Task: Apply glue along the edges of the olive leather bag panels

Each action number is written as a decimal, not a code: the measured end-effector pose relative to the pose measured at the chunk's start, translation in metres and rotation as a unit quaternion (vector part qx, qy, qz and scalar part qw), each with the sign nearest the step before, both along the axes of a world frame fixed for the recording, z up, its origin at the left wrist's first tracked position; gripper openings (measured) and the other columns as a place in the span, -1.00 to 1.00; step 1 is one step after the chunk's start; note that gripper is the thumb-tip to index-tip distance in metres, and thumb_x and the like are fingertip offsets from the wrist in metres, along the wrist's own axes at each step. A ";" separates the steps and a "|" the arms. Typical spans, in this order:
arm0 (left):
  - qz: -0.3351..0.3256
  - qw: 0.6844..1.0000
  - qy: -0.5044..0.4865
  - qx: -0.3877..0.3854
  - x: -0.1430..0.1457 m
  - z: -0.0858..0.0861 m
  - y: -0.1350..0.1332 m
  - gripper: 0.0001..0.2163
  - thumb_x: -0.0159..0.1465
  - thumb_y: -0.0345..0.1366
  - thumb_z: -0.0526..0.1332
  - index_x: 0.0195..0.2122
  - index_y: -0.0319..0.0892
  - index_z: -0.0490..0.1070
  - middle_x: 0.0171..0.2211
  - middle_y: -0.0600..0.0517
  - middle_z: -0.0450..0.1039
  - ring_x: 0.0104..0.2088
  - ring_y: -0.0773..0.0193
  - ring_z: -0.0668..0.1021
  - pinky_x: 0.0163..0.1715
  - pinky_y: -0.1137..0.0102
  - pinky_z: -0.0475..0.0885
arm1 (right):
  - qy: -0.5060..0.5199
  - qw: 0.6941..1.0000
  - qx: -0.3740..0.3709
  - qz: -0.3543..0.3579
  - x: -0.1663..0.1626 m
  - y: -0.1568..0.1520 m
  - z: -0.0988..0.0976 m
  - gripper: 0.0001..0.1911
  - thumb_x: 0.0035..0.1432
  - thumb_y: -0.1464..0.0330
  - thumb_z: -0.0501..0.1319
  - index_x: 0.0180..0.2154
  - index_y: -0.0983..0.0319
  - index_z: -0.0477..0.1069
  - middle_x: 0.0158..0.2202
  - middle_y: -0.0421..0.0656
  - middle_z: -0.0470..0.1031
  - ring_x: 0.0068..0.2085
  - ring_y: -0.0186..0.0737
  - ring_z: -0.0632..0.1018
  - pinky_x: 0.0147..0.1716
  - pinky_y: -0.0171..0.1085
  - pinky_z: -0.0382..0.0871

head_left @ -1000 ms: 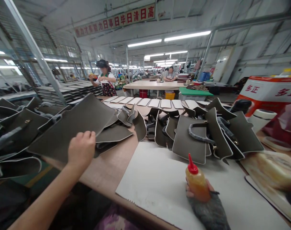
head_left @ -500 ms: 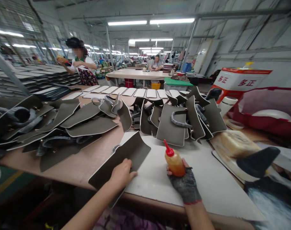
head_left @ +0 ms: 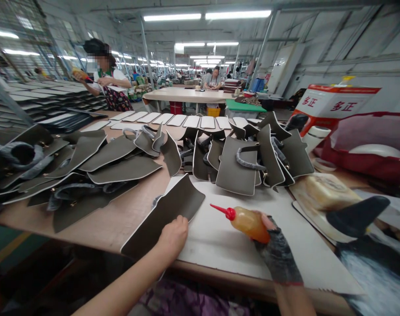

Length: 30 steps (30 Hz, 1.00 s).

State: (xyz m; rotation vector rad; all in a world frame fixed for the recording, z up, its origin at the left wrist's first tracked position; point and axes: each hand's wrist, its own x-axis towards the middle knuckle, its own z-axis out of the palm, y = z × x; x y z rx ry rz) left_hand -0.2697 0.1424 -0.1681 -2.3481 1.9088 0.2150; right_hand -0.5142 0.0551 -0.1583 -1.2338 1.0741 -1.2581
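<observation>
On the white mat (head_left: 219, 237) at the tabletop's near edge, the left hand (head_left: 173, 235) is pinning the grey panel (head_left: 167, 215), long axis running away rightward, while the gloved right hand (head_left: 275, 254) is gripping the glue bottle (head_left: 248, 223), nozzle aiming left toward it.
</observation>
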 end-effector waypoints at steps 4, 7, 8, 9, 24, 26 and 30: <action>-0.004 0.997 0.074 0.001 0.013 0.001 -0.006 -0.78 0.12 -0.52 -0.07 -0.33 -0.27 0.33 -0.33 -0.09 0.39 -0.34 0.19 0.48 -0.40 0.41 0.30 | -0.011 0.998 0.060 0.008 0.003 0.003 0.005 -0.67 -0.06 0.15 0.17 -0.25 0.18 0.34 -0.26 -0.13 0.36 -0.31 -0.15 0.39 -0.50 -0.28 0.33; 0.033 0.986 0.164 -0.025 0.025 0.005 -0.011 -0.83 0.08 -0.49 -0.02 -0.42 -0.23 0.34 -0.41 -0.02 0.41 -0.36 0.26 0.46 -0.43 0.47 0.24 | -0.041 0.996 0.062 0.050 0.011 -0.002 0.004 -0.70 0.00 0.15 0.12 -0.23 0.16 0.30 -0.20 -0.17 0.35 -0.28 -0.19 0.41 -0.41 -0.28 0.33; 0.039 0.981 0.187 -0.032 0.028 0.005 -0.013 -0.83 0.07 -0.49 -0.02 -0.44 -0.22 0.35 -0.44 -0.01 0.41 -0.38 0.28 0.46 -0.45 0.49 0.21 | -0.019 0.998 0.046 0.047 0.015 -0.004 0.001 -0.69 0.00 0.14 0.13 -0.24 0.16 0.29 -0.21 -0.17 0.36 -0.26 -0.18 0.41 -0.36 -0.26 0.33; 0.044 0.977 0.207 -0.036 0.029 0.004 -0.014 -0.82 0.05 -0.49 -0.02 -0.45 -0.22 0.36 -0.46 0.00 0.41 -0.40 0.30 0.45 -0.47 0.49 0.20 | 0.020 0.999 0.024 0.035 0.018 -0.008 -0.002 -0.69 -0.01 0.14 0.15 -0.25 0.18 0.30 -0.23 -0.16 0.37 -0.26 -0.18 0.41 -0.30 -0.23 0.32; 0.064 0.954 0.291 -0.029 0.033 -0.001 -0.020 -0.76 0.02 -0.49 -0.02 -0.41 -0.25 0.42 -0.46 0.00 0.44 -0.41 0.32 0.44 -0.46 0.51 0.19 | 0.237 0.956 -0.162 -0.054 0.052 -0.028 -0.004 -0.68 0.02 0.12 0.13 -0.28 0.22 0.28 -0.32 -0.12 0.37 -0.30 -0.19 0.41 -0.25 -0.17 0.31; 0.063 0.955 0.289 -0.026 0.032 -0.001 -0.020 -0.76 0.03 -0.48 -0.02 -0.40 -0.25 0.43 -0.45 0.00 0.45 -0.41 0.32 0.44 -0.45 0.51 0.19 | 0.255 0.946 -0.188 -0.062 0.053 -0.032 -0.004 -0.69 0.03 0.13 0.12 -0.28 0.22 0.28 -0.31 -0.12 0.37 -0.30 -0.19 0.40 -0.24 -0.18 0.31; 0.055 0.955 0.291 -0.023 0.033 -0.002 -0.020 -0.77 0.06 -0.46 -0.01 -0.38 -0.24 0.43 -0.41 -0.01 0.45 -0.38 0.31 0.44 -0.43 0.51 0.21 | 0.280 0.936 -0.207 -0.046 0.052 -0.034 -0.006 -0.71 0.03 0.15 0.13 -0.28 0.22 0.28 -0.31 -0.14 0.37 -0.29 -0.19 0.40 -0.22 -0.19 0.29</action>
